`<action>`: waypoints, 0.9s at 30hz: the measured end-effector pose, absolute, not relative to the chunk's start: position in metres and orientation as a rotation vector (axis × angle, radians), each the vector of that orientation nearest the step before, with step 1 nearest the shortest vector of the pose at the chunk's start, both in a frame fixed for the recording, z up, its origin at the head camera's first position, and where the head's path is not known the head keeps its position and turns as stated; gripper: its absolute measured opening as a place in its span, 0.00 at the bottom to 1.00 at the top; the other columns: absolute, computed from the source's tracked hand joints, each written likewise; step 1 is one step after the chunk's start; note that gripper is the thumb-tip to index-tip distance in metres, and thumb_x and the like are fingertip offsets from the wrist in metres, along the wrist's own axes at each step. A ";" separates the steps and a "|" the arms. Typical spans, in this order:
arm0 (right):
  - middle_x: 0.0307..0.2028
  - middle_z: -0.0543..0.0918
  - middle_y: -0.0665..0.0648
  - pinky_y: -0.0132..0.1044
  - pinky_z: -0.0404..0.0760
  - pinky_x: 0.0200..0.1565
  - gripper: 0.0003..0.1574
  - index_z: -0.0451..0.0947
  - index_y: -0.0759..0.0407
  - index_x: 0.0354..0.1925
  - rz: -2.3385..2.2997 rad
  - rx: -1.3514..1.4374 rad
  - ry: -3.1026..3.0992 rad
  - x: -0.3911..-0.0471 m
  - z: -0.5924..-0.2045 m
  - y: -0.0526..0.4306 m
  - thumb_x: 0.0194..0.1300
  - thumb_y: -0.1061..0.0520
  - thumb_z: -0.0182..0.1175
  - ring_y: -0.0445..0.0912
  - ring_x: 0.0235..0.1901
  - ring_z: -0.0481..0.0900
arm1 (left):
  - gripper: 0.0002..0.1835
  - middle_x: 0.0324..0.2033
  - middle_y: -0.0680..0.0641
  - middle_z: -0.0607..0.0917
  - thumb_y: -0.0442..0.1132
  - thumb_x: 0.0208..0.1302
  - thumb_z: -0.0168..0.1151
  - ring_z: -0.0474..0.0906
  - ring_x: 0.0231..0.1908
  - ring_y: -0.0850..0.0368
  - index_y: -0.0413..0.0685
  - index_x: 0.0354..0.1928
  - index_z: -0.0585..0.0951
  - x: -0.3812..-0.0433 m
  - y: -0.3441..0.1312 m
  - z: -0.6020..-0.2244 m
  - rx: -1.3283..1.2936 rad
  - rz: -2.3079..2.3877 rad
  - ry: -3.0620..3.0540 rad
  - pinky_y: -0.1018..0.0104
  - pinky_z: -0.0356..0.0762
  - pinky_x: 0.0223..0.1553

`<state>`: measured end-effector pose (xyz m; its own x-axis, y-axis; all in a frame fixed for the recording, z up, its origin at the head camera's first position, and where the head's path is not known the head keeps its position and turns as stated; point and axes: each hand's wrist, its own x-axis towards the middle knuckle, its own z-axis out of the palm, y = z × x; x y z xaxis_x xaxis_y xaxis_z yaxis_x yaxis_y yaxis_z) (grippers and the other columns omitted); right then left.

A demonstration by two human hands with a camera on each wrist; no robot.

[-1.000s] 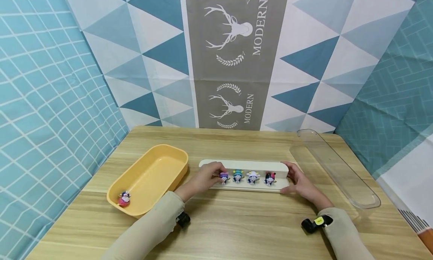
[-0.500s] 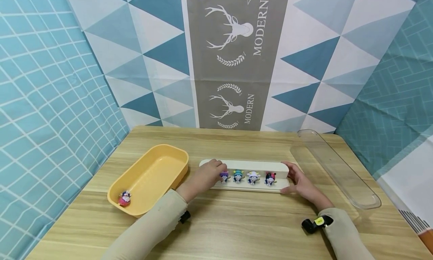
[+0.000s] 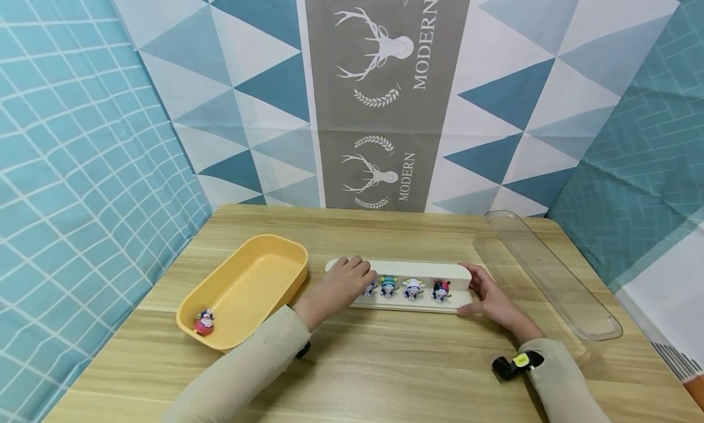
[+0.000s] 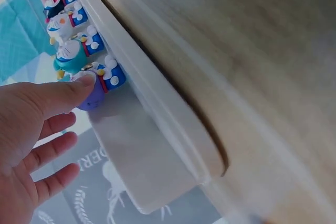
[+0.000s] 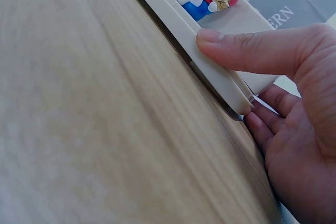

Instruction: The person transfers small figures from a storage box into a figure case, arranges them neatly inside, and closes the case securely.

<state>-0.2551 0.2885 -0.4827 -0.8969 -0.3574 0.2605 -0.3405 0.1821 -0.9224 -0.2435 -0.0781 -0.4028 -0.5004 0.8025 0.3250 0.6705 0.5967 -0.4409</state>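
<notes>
A cream display stand (image 3: 409, 268) lies lengthwise on the table with a row of several small cartoon cat figurines on its ledge. My left hand (image 3: 340, 288) holds the purple-hatted figurine (image 4: 93, 94) at the row's left end, thumb on its head; the index finger is hidden behind it. Beside it stand a teal-hatted figurine (image 3: 388, 286), a white-hatted figurine (image 3: 413, 289) and a red-and-black-hatted figurine (image 3: 440, 291). At the stand's right end my right hand (image 3: 493, 301) grips the corner, with the thumb (image 5: 247, 51) on the front edge and fingers behind the end.
To the left stands a yellow bin (image 3: 242, 288) with one red-and-blue figurine (image 3: 205, 323) in its near corner. A long clear plastic cover (image 3: 555, 279) lies at the right of the wooden table (image 3: 396, 368). Patterned cloths hang behind and at both sides.
My left hand has shifted slightly right, and the purple-hatted figurine sits closer to the teal-hatted one. The right hand has stayed on the stand's end.
</notes>
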 end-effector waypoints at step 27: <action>0.63 0.70 0.68 0.21 0.63 0.57 0.61 0.52 0.72 0.71 -1.853 -0.673 2.402 -0.255 -0.480 0.289 0.44 0.74 0.75 0.30 0.56 0.69 | 0.07 0.46 0.56 0.83 0.43 0.70 0.61 0.73 0.45 0.56 0.58 0.48 0.79 -0.217 -0.103 -0.355 -1.304 0.964 -2.083 0.59 0.71 0.45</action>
<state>-0.2546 0.2890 -0.4801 -0.9056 -0.3551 0.2320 -0.3145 0.1952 -0.9290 -0.2169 -0.1027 -0.3551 -0.4186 0.9073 0.0407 0.5560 0.2914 -0.7784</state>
